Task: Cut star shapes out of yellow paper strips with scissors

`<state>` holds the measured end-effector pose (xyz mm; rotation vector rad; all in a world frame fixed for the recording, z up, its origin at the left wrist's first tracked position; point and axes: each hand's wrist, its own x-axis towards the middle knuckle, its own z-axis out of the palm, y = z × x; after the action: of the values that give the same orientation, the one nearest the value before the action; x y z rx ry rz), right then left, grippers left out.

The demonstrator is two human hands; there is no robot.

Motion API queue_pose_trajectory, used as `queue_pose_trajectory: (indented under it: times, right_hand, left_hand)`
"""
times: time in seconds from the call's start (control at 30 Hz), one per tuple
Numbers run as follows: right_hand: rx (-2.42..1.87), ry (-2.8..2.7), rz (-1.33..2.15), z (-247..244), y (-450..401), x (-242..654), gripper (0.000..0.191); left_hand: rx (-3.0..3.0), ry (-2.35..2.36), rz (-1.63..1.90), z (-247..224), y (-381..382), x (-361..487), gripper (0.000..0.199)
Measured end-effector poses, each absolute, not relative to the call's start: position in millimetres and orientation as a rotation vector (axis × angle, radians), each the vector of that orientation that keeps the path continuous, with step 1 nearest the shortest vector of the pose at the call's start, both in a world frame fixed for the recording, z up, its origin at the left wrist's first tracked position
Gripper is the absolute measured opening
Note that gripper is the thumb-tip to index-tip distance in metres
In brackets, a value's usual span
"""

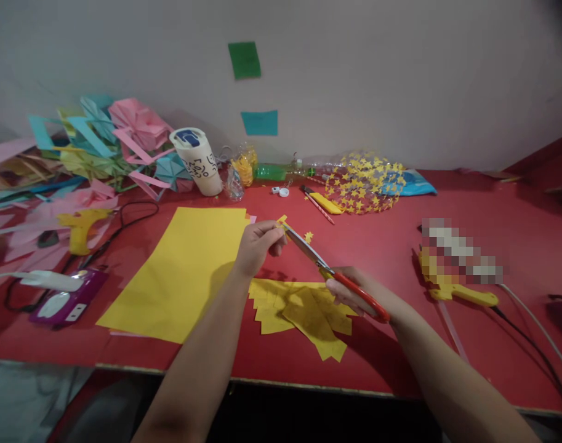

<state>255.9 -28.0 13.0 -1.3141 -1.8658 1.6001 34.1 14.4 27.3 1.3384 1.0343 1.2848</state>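
My left hand (261, 245) pinches a small piece of yellow paper (282, 219) above the red table. In my right hand (361, 289) is a pair of scissors (324, 269) with red handles, its blade tips touching or right beside that piece. Just beyond the blades a few tiny yellow paper stars (309, 237) lie on the table. Below both hands several cut yellow paper pieces (308, 314) overlap in a loose pile. A large yellow sheet (183, 264) lies left of my left hand, with pink paper showing under its edges.
Folded coloured paper shapes (137, 129) crowd the back left by a white tumbler (197, 163). A yellow glue gun (80, 227) and purple power strip (71, 298) sit left; another yellow glue gun (465, 294) lies right. A star-covered clear bottle (366, 181) lies along the wall.
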Motion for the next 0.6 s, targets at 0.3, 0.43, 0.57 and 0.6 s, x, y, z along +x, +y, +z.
queue_pose_trajectory:
  times: [0.3, 0.43, 0.57, 0.6]
  right_hand:
    - [-1.212, -1.893, 1.557, -5, -28, 256, 0.062]
    - [-1.161, -1.896, 1.548, -12, -29, 257, 0.059]
    - [-1.199, -1.854, 1.558, -9, -31, 255, 0.056]
    - [-1.223, -1.840, 1.560, -7, -31, 254, 0.056]
  left_hand:
    - [1.372, 1.037, 1.301, 31, 10, 40, 0.027]
    - [1.379, 1.027, 1.293, 29, 11, 40, 0.028]
    - [1.381, 1.027, 1.295, 27, 11, 41, 0.028]
    - [1.382, 1.025, 1.295, 27, 11, 41, 0.029]
